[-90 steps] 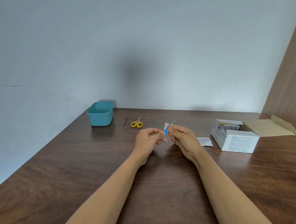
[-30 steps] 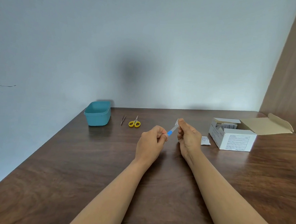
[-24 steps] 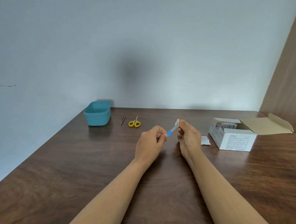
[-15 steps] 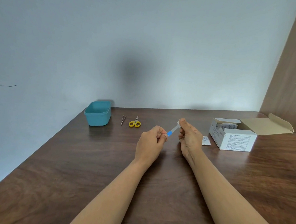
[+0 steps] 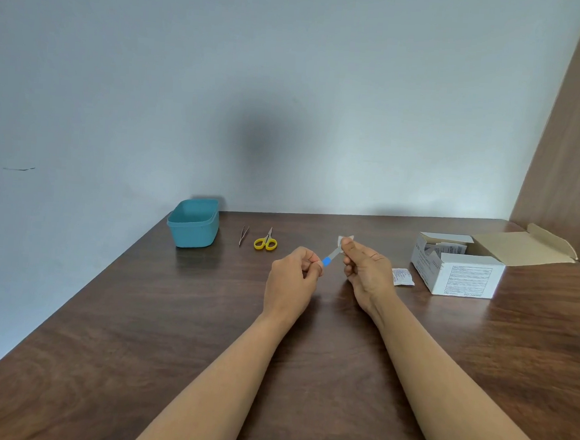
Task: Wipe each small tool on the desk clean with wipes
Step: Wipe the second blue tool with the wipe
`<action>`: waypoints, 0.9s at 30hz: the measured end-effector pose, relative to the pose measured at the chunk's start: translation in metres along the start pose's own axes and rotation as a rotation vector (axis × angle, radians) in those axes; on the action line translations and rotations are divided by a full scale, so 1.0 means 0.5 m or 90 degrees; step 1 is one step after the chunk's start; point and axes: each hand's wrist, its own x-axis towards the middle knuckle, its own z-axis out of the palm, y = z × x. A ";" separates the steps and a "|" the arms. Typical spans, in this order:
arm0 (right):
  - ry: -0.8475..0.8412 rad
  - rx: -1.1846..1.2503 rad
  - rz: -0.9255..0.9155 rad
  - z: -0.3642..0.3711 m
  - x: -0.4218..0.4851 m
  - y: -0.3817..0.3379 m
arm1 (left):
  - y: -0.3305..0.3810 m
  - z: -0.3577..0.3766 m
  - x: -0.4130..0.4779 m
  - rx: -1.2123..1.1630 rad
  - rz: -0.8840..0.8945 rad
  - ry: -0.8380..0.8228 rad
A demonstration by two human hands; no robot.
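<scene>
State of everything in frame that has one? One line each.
left hand, pinches blue-handled tool's blue end.
right hand, pinches wipe around the tool's grey end.
blue-handled tool, held above desk, between both hands.
wipe, wrapped on tool, top edge poking up.
scissors, closed, flat on desk.
tweezers, flat on desk, untouched.
teal tub, upright, no lid.
box, flap open, packets inside.
loose packet, flat beside box.

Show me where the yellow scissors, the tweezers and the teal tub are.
yellow scissors (image 5: 266, 241), head view, where the yellow handles join.
tweezers (image 5: 243, 236), head view, mid-shaft.
teal tub (image 5: 193, 235), head view, front wall.
</scene>
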 end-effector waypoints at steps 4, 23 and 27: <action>0.013 -0.037 -0.014 0.003 -0.001 0.003 | -0.001 -0.001 0.002 -0.029 -0.018 0.021; 0.024 0.023 -0.017 -0.003 0.006 0.007 | 0.003 0.001 0.000 -0.019 0.007 0.034; -0.079 -0.161 -0.051 0.003 -0.012 0.008 | -0.002 0.001 0.003 -0.045 -0.004 0.046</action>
